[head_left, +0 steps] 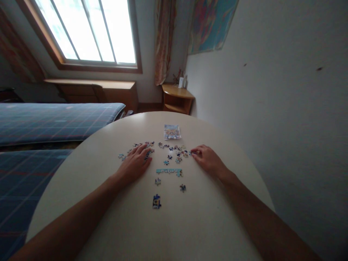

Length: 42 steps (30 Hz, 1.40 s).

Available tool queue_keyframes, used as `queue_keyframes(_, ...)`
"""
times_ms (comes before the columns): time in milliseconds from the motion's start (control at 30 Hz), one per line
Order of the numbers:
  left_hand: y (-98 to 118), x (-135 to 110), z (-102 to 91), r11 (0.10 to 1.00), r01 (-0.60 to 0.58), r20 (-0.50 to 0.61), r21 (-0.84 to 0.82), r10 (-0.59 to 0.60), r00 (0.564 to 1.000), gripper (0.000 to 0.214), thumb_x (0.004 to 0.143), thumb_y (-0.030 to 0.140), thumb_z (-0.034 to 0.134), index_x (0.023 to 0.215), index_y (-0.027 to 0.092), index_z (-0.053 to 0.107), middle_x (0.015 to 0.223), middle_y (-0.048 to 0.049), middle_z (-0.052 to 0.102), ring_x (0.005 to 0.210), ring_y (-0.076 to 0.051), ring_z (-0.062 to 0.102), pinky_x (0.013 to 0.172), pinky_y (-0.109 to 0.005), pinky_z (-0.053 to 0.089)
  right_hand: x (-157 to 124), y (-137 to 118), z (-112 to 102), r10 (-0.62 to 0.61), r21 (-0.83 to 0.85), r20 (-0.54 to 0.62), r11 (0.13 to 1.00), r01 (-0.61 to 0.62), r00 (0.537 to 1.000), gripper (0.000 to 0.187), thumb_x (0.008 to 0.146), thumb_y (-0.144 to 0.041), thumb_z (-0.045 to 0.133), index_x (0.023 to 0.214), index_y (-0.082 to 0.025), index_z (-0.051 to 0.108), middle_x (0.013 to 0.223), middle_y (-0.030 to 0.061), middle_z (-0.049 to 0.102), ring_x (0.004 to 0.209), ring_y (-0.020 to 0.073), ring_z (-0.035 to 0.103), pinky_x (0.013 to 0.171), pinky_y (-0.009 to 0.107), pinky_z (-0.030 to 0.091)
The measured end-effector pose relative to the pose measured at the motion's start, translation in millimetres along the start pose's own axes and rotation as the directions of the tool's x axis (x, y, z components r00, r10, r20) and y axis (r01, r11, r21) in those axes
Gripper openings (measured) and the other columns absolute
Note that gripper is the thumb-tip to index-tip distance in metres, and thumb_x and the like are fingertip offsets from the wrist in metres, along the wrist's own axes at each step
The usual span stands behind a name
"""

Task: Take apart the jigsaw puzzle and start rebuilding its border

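My left hand lies with its fingers spread over loose jigsaw pieces on the left of the white table; some pieces are hidden beneath it. At the right end of the scattered pieces, my right hand pinches a jigsaw piece between thumb and fingers. Between the hands lie more loose pieces. A joined turquoise strip of pieces sits nearer to me. Below it are two single pieces, one on the left and one on the right, and a small joined dark-blue block.
A picture sheet lies beyond the pieces on the round white table. Beds with blue plaid covers stand to the left. A wall is on the right, and a corner cabinet stands behind the table.
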<state>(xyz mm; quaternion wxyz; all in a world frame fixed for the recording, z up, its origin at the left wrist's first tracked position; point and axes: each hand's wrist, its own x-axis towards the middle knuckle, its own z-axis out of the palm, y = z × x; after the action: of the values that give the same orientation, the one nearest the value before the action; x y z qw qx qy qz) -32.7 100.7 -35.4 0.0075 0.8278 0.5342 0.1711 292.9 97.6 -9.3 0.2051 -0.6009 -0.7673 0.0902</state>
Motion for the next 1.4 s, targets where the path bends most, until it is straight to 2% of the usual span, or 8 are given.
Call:
queue_keyframes(133, 0, 0, 2.1, 1.0, -0.009, -0.024, -0.003, 0.009, 1.0, 0.042, 0.095, 0.037, 0.042, 0.132, 0.021, 0.055, 0.149, -0.0098, 0.046, 0.138, -0.03, 0.04, 0.115, -0.05, 0.034, 1, 0, 4, 0.01, 0.014, -0.055, 1.0, -0.009, 0.998, 0.024, 0.088, -0.021, 0.056, 0.104, -0.018, 0.073, 0.105, 0.0103, 0.069, 0.096, 0.0224, 0.062, 0.091, 0.036, 0.046)
queue_keyframes(267, -3, 0, 4.4, 1.0, -0.014, -0.035, 0.007, 0.014, 0.999, 0.044, 0.095, 0.037, 0.043, 0.134, 0.02, 0.053, 0.149, -0.0097, 0.046, 0.138, -0.03, 0.04, 0.115, -0.049, 0.034, 1, -7, 14, -0.022, 0.006, -0.092, 1.0, 0.023, 0.996, 0.026, 0.09, -0.026, 0.056, 0.109, -0.021, 0.072, 0.117, 0.0095, 0.068, 0.108, 0.0248, 0.058, 0.098, 0.041, 0.042)
queue_keyframes(467, -2, 0, 4.3, 0.999, -0.041, -0.021, 0.019, 0.042, 0.999, 0.044, 0.097, 0.035, 0.04, 0.136, 0.02, 0.054, 0.15, -0.0095, 0.043, 0.139, -0.03, 0.038, 0.116, -0.049, 0.033, -1, -18, 22, -0.067, 0.002, -0.074, 0.998, 0.068, 0.995, 0.025, 0.091, -0.034, 0.058, 0.111, -0.029, 0.072, 0.129, 0.0062, 0.063, 0.123, 0.0262, 0.051, 0.105, 0.047, 0.033)
queue_keyframes(667, -1, -1, 4.8, 1.0, -0.026, -0.014, 0.011, 0.026, 1.0, 0.043, 0.097, 0.036, 0.041, 0.135, 0.021, 0.053, 0.151, -0.0098, 0.043, 0.139, -0.03, 0.038, 0.115, -0.049, 0.033, -1, -17, 22, -0.043, 0.014, -0.071, 0.999, 0.044, 0.997, 0.023, 0.089, -0.033, 0.058, 0.106, -0.027, 0.073, 0.129, 0.0073, 0.063, 0.123, 0.0261, 0.051, 0.106, 0.046, 0.033)
queue_keyframes(767, -1, -1, 4.9, 0.999, -0.021, 0.001, 0.024, 0.021, 1.0, 0.043, 0.098, 0.037, 0.039, 0.136, 0.021, 0.053, 0.151, -0.0096, 0.042, 0.14, -0.03, 0.037, 0.116, -0.049, 0.033, 0, -19, 22, -0.071, 0.016, -0.064, 0.997, 0.072, 0.995, 0.032, 0.092, -0.033, 0.054, 0.12, -0.023, 0.067, 0.134, 0.0084, 0.06, 0.126, 0.0254, 0.049, 0.108, 0.045, 0.033)
queue_keyframes(900, 0, -1, 3.5, 0.999, -0.023, 0.015, 0.032, 0.023, 1.0, 0.044, 0.098, 0.037, 0.039, 0.136, 0.02, 0.053, 0.151, -0.0101, 0.042, 0.139, -0.03, 0.039, 0.115, -0.049, 0.033, 2, -24, 24, -0.122, 0.003, 0.063, 0.993, 0.122, 0.991, 0.048, 0.095, -0.028, 0.044, 0.143, -0.021, 0.048, 0.148, 0.0071, 0.05, 0.142, 0.0267, 0.031, 0.115, 0.048, 0.023)
queue_keyframes(1000, 1, -2, 2.4, 0.999, -0.021, 0.01, 0.024, 0.021, 1.0, 0.043, 0.098, 0.036, 0.039, 0.136, 0.02, 0.053, 0.151, -0.01, 0.042, 0.139, -0.03, 0.039, 0.115, -0.049, 0.033, 2, -25, 24, -0.127, 0.0, 0.109, 0.992, 0.128, 0.986, 0.051, 0.097, -0.027, 0.04, 0.146, -0.018, 0.043, 0.148, 0.0073, 0.05, 0.146, 0.0269, 0.024, 0.116, 0.049, 0.021)
queue_keyframes(1400, 0, -2, 4.7, 1.0, -0.022, 0.001, 0.011, 0.022, 1.0, 0.043, 0.098, 0.035, 0.04, 0.136, 0.02, 0.053, 0.151, -0.0102, 0.043, 0.139, -0.03, 0.039, 0.115, -0.05, 0.033, 4, -23, 24, -0.168, -0.03, -0.011, 0.985, 0.168, 0.986, 0.042, 0.093, -0.029, 0.054, 0.134, -0.019, 0.058, 0.129, 0.0082, 0.066, 0.137, 0.0259, 0.04, 0.112, 0.043, 0.029)
